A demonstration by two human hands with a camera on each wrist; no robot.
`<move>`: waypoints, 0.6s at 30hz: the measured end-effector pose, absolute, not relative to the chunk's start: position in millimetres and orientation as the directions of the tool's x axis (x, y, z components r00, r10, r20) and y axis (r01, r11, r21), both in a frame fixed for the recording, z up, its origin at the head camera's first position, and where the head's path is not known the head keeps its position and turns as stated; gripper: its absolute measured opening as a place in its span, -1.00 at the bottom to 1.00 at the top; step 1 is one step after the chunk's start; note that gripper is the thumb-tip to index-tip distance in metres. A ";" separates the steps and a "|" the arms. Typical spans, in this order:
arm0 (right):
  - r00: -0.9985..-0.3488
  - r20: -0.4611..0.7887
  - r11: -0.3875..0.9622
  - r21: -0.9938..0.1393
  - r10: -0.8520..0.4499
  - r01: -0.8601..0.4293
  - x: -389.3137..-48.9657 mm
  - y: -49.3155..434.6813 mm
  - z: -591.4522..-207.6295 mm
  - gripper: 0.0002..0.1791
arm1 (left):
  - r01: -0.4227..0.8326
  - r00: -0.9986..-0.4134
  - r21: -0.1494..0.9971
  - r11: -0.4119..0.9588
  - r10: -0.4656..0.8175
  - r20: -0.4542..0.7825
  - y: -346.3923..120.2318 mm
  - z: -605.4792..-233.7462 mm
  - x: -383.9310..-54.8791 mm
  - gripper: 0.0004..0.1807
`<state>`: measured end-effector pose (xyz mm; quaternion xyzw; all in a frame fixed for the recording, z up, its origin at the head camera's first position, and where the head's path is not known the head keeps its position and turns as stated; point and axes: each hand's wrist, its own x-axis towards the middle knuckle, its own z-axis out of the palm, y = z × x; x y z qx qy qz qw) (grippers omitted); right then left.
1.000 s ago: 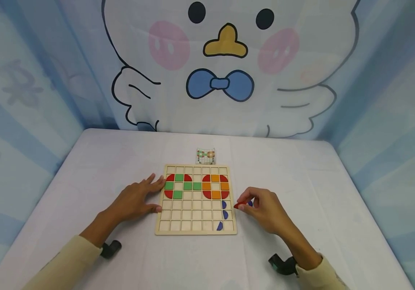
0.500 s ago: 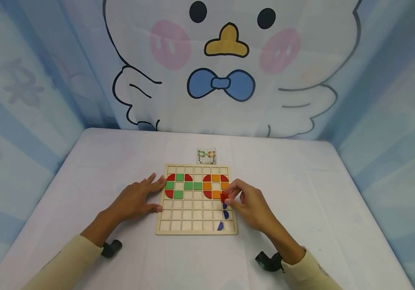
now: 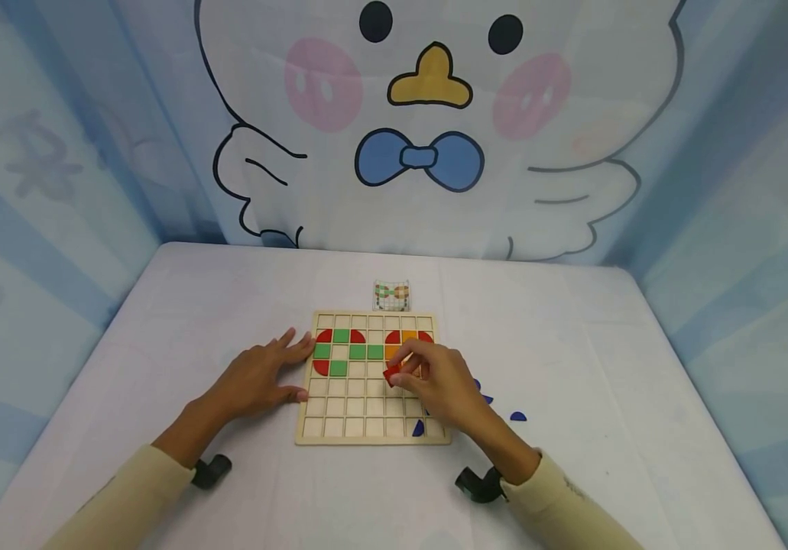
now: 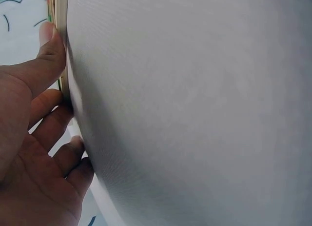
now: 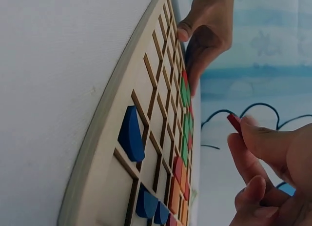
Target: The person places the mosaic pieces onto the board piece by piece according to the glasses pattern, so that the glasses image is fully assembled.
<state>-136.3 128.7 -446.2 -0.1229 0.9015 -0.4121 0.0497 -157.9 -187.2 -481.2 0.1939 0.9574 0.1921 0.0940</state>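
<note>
A wooden grid board (image 3: 366,441) lies on the white tabletop, with red, green and orange tiles set in its upper rows. My left hand (image 3: 259,378) rests at the board's left edge, thumb and fingers spread and touching it. Between thumb and index finger, my right hand (image 3: 440,382) pinches a small red tile (image 3: 390,375) over the middle of the board. In the right wrist view that red tile (image 5: 235,123) is held clear above the grid. A blue half-round piece (image 3: 418,428) sits in the lowest row; more blue pieces are partly hidden by the right hand.
Just behind the board stands a small pattern card (image 3: 391,295) showing a similar coloured design. Several loose blue pieces, one a half-round (image 3: 518,416), lie on the tablecloth (image 3: 572,336) to the right. A printed curtain (image 3: 421,221) hangs behind the table.
My right hand has carried the red tile leftward from beside the board's right edge to over its middle, uncovering blue pieces on the table. The left hand has stayed put.
</note>
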 end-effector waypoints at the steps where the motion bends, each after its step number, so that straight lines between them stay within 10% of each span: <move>1: -0.964 0.014 0.630 -0.754 -0.266 -0.185 -138.7 125.9 -446.4 -0.81 | 0.334 -0.907 0.403 0.852 0.406 -0.108 -187.0 -481.1 -158.1 0.04; 18: -0.948 -0.026 0.737 -0.636 -0.317 -0.229 -177.1 78.9 -464.6 -0.82 | 0.343 -0.902 0.413 0.844 0.418 -0.104 -188.1 -482.2 -159.0 0.04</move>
